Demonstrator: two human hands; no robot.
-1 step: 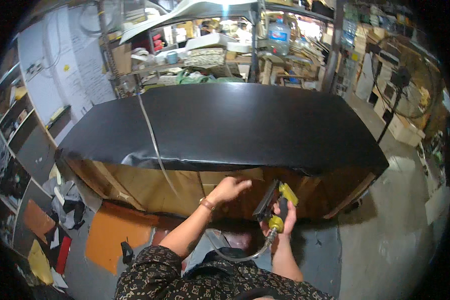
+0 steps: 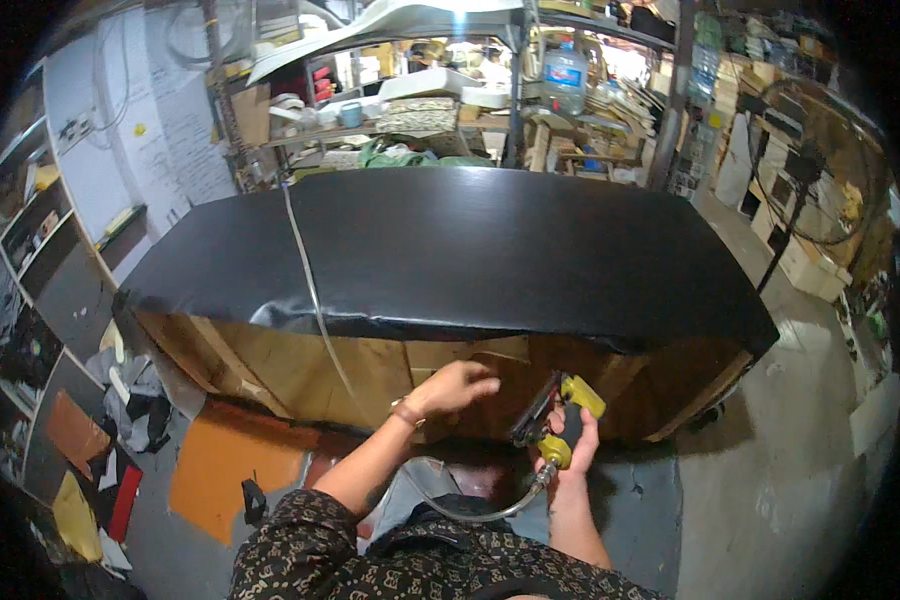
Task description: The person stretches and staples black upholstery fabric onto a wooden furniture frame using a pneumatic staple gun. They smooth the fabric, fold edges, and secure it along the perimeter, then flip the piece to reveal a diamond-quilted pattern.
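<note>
Before me lies a long piece of furniture with a smooth black cover (image 2: 470, 250). Its wooden frame (image 2: 360, 365) shows below the cover's wavy near edge. My right hand (image 2: 578, 440) is wrapped round the grip of a yellow and black pneumatic staple gun (image 2: 582, 395), its dark nose side turned left. A clear air hose (image 2: 490, 517) joins the fitting at the gun's lower end. Left of the gun, my left hand (image 2: 455, 388) hangs in front of the frame just under the cover's edge, fingers loosely bent and apart, with nothing visible in them. A brown band circles that wrist.
A thin pale hose (image 2: 305, 260) runs across the cover's left part. Orange sheet material (image 2: 235, 470) lies on the floor at left, near cloth scraps (image 2: 140, 405). Behind stand loaded shelves (image 2: 430, 120). A stand fan (image 2: 805, 165) is at far right, a shelf unit (image 2: 70, 260) at left.
My left hand's fingers have curled in slightly from a more stretched pose. The staple gun in my right hand has tilted and shifted slightly right and down.
</note>
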